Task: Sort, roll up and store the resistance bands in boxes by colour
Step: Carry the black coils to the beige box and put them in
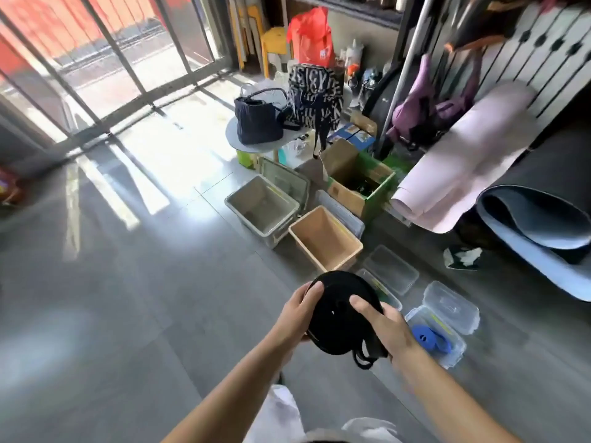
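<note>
The person is holding a black band (339,311) up in the air with 2 hands. The band is rolled into a flat round coil. It is hanging above the floor (128,282), just in front of the boxes.

The left hand (297,314) is gripping the coil's left edge. Its thumb is lying on top and its fingers are curling round underneath. The right hand (387,327) is gripping the right side, with its thumb pressing down on top of the coil. A loose loop of the band is dangling below the right hand.

To the right, a blue band (430,338) is lying inside a clear box (455,356) with its lid open. Past the hands, a tan box (343,260) and a grey box (243,215) are sitting side by side on the floor.

Farther back, a dark bag (259,119) is sitting on a small round table (233,139). A rolled pink mat (463,148) is leaning at the right.
</note>
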The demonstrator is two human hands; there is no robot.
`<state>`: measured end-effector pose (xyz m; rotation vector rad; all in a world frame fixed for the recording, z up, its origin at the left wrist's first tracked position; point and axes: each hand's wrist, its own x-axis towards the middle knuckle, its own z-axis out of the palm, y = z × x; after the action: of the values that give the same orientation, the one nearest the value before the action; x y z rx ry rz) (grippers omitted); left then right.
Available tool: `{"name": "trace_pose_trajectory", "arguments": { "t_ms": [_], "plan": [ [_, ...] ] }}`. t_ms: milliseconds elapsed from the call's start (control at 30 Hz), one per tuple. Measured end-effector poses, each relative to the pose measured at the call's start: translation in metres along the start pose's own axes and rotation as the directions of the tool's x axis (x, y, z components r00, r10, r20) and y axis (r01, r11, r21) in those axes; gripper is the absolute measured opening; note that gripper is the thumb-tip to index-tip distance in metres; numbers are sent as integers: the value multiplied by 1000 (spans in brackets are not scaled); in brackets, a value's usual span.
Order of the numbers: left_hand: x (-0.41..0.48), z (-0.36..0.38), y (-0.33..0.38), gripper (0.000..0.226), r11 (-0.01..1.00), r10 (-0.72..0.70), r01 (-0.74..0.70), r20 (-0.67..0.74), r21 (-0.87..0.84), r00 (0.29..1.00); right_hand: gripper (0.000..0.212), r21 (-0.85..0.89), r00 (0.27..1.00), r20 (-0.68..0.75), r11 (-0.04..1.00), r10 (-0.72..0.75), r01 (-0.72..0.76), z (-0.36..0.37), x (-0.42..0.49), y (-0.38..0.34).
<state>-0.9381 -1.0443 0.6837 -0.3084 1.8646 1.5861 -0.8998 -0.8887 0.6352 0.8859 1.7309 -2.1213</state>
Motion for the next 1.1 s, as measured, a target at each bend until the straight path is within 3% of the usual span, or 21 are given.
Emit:
{"name": "trace_pose_trajectory", "arguments": {
  "t_ms": [133,267,467,633,867,1000,1100],
  "plan": [
    [70,-50,35,18,992,-20,6,105,125,994,15,102,988,-153,995,17,-1,50,48,-10],
    [137,-73,56,17,978,-77,37,191,205,979,21,174,954,-284,984,93,-44,76,99,-16],
    [254,-86,69,12,965,-141,83,226,250,964,32,197,926,-333,974,177,-115,84,204,-19],
    [359,-89,62,14,963,-199,148,226,227,954,24,235,910,-357,963,212,-132,89,303,-14],
    [544,-82,-16,27,939,-241,170,219,299,945,29,255,862,-417,947,288,-193,72,475,62],
    [663,-72,-81,42,914,-313,236,204,329,928,22,259,863,-452,959,226,-115,52,580,117],
    [740,-67,-134,52,907,-329,224,270,356,905,17,212,861,-471,972,192,-101,39,645,164]
  ]
}}
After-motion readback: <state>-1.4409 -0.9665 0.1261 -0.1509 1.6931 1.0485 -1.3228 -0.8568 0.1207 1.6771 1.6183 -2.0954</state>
